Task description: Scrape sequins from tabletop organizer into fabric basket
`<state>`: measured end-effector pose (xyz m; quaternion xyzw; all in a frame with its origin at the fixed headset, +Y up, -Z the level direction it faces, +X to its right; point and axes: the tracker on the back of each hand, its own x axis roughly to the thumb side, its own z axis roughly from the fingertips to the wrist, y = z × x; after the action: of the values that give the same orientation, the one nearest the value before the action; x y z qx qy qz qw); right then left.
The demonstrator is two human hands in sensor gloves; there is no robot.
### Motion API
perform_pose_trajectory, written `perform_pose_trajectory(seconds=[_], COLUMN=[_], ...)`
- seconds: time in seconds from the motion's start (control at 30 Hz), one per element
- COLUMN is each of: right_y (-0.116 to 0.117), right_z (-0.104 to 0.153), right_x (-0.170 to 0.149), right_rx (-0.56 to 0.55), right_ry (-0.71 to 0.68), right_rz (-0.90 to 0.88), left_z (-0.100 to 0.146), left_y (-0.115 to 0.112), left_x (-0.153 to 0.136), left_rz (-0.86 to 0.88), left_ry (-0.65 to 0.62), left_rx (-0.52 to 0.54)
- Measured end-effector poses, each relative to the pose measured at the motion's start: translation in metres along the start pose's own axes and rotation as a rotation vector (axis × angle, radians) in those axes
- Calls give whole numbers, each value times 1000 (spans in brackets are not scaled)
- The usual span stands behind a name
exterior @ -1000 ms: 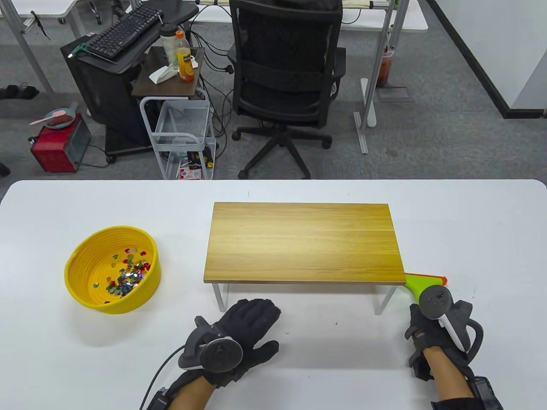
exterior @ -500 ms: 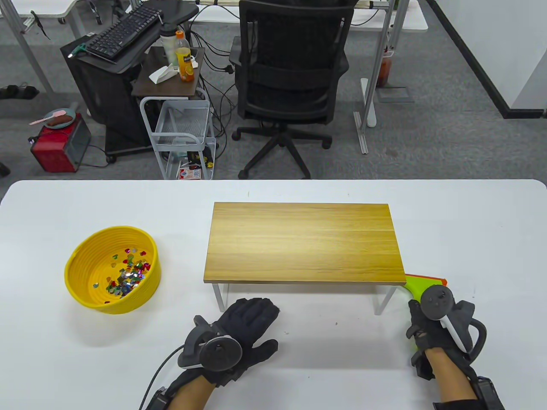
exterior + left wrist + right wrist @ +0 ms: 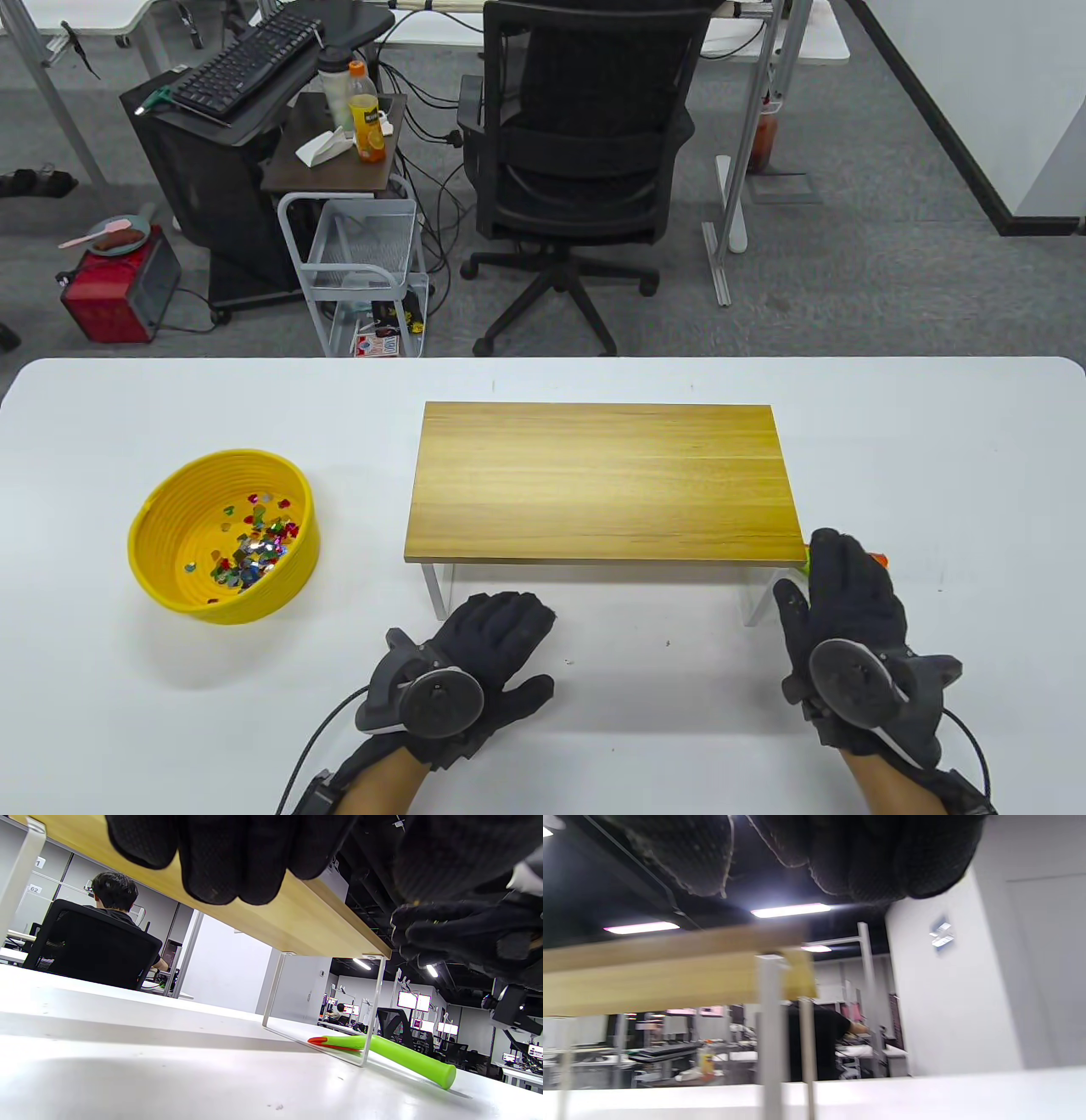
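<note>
The yellow fabric basket (image 3: 170, 484) stands on the left of the table with colourful sequins (image 3: 253, 543) inside. The wooden tabletop organizer (image 3: 602, 484) stands in the middle, and its top shows no sequins. The green scraper with an orange blade (image 3: 403, 1056) lies on the table by the organizer's front right leg. In the table view only its orange tip (image 3: 880, 559) shows past my right hand (image 3: 840, 586), which hovers flat and open above it. My left hand (image 3: 501, 628) rests flat and open on the table before the organizer.
The organizer's white metal legs (image 3: 271, 993) stand near both hands; the right wrist view shows the leg (image 3: 772, 1035) close by. An office chair (image 3: 585, 161) and a wire cart (image 3: 365, 263) stand beyond the table's far edge.
My right hand has let go of the scraper handle, turned palm down and spread flat over it. The left hand has not moved. The chair behind has swivelled.
</note>
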<state>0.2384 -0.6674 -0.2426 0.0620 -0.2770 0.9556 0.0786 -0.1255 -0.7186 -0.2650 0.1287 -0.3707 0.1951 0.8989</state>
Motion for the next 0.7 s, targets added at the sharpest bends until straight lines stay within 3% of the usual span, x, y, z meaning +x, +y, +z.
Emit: perform_pose_trajectory(seconds=[0.33, 0.7], right_y=[20, 55], right_z=[15, 19], right_x=[67, 85], right_rx=[4, 130], right_ry=[-309, -467], right_rz=[-93, -215], left_z=[1, 2], left_y=[0, -4], left_x=[2, 3], left_rz=[1, -18], left_ry=[-12, -28], left_rx=[5, -17])
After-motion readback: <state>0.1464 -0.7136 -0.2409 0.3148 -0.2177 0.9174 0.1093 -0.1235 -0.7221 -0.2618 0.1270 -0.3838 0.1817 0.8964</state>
